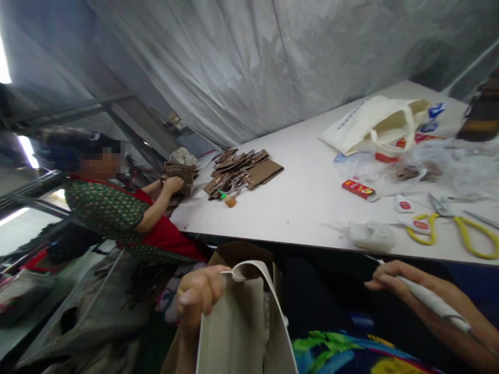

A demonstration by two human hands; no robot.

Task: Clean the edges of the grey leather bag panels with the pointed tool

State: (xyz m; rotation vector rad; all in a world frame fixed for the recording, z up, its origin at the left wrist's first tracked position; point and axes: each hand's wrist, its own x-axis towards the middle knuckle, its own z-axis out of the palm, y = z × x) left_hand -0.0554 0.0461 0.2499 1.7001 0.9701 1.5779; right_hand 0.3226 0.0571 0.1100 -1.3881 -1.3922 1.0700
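My left hand is closed on the upper left edge of an open beige bag-like piece. A pale strip curls over the top of that piece, and its lower end runs out of the picture. In my right hand, between thumb and fingers, lies a slim tool with a white wrapped handle. Its thin pointed tip sticks out to the left, just below the table edge, apart from the beige piece. Yellow-handled scissors lie on the table beyond my right hand, beside a clear plastic-wrapped lump.
A white table bears brown flat pieces, a small green-capped bottle, a red box, a white tote bag and plastic bags. At left, a co-worker handles brown pieces. A cardboard box stands below the edge.
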